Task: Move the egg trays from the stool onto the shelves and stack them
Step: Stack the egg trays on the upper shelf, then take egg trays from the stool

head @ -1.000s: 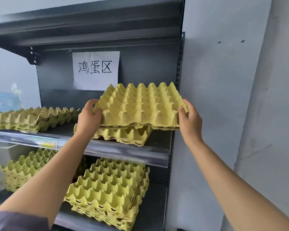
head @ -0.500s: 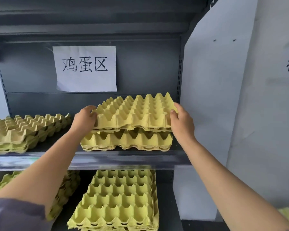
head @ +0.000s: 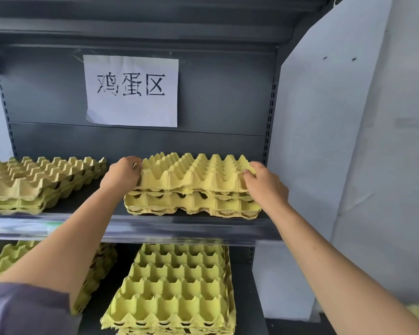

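Our left hand [head: 121, 175] and right hand [head: 264, 187] grip the top egg tray [head: 194, 175] by its sides, seating it on the stack [head: 191, 205] on the upper shelf [head: 155, 228] — other stacks [head: 39, 182] are already shelved; the stool is out of view, so we cannot tell what is left.

Both arms reach forward and up, bare forearms stretched out, a grey-purple sleeve [head: 22, 308] at the left upper arm. Left hand [head: 121, 175] clamps the left edge of the top yellow moulded-pulp egg tray [head: 194, 174], fingers curled over its rim. Right hand [head: 267, 187] grips the right edge, fingers hooked on top, back of the hand toward the camera. Hands well apart, roughly level.
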`<state>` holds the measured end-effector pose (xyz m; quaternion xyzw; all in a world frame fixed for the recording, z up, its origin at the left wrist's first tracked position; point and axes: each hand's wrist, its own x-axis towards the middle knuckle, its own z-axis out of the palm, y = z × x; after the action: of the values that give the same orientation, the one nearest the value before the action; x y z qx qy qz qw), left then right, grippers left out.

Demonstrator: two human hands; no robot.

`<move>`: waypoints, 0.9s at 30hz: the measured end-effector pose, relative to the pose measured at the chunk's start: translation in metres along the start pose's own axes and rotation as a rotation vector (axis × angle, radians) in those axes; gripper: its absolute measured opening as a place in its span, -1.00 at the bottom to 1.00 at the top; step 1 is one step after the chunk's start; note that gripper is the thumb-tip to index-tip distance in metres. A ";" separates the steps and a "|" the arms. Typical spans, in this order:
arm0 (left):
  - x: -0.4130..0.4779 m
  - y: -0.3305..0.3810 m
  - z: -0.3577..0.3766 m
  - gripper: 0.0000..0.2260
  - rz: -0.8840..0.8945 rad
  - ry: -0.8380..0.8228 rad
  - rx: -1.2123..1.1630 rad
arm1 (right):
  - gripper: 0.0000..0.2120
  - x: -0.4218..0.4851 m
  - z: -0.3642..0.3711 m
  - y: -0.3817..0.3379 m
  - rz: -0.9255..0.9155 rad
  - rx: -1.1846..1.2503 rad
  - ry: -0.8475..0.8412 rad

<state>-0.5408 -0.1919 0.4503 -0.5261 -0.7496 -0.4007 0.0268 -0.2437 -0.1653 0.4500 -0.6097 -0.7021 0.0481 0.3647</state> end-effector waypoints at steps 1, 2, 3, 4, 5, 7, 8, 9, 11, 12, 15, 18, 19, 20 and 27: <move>0.000 -0.002 0.001 -0.71 -0.001 -0.004 -0.004 | -0.58 -0.001 0.003 0.002 0.010 0.021 -0.004; 0.000 -0.003 0.001 -0.71 0.002 -0.004 -0.015 | -0.58 -0.002 0.004 0.003 0.015 0.051 0.003; 0.000 -0.002 0.002 -0.72 0.006 -0.003 -0.029 | -0.58 -0.002 0.006 0.004 0.017 0.077 0.010; -0.002 -0.001 0.003 -0.72 0.013 0.000 -0.039 | -0.58 -0.002 0.006 0.005 0.019 0.094 0.013; -0.004 0.000 0.003 -0.72 0.024 0.012 -0.044 | -0.58 -0.001 0.007 0.005 0.019 0.102 0.012; -0.009 0.006 0.002 -0.72 0.053 0.069 -0.032 | -0.57 0.000 0.007 0.006 0.013 0.098 0.004; -0.012 0.010 0.002 -0.73 0.075 0.101 -0.009 | -0.57 0.000 0.007 0.006 0.008 0.094 0.002; -0.016 0.017 0.001 -0.73 0.112 0.123 0.027 | -0.57 -0.001 0.006 0.006 0.005 0.093 0.001; -0.025 0.032 0.002 -0.74 0.229 0.146 0.124 | -0.58 -0.002 0.005 0.006 -0.001 0.092 0.006; -0.029 0.040 0.003 -0.75 0.294 0.158 0.166 | -0.58 -0.003 0.004 0.005 -0.003 0.088 0.012; -0.038 0.064 0.009 -0.74 0.455 0.132 0.188 | -0.57 -0.004 0.003 0.006 -0.014 0.023 0.017; -0.044 0.079 0.019 -0.72 0.551 0.055 0.201 | -0.57 -0.004 0.004 0.008 -0.035 -0.026 0.004; -0.045 0.082 0.021 -0.71 0.567 0.047 0.208 | -0.57 -0.004 0.004 0.008 -0.044 -0.036 0.009; -0.045 0.085 0.023 -0.72 0.578 0.044 0.217 | -0.58 -0.003 0.004 0.009 -0.058 -0.055 0.025; -0.050 0.096 0.042 -0.72 0.644 0.051 0.342 | -0.62 -0.005 -0.014 0.029 -0.242 -0.299 0.134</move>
<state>-0.4251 -0.1922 0.4536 -0.7130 -0.6007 -0.2536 0.2577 -0.2123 -0.1676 0.4433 -0.5701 -0.7438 -0.1417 0.3190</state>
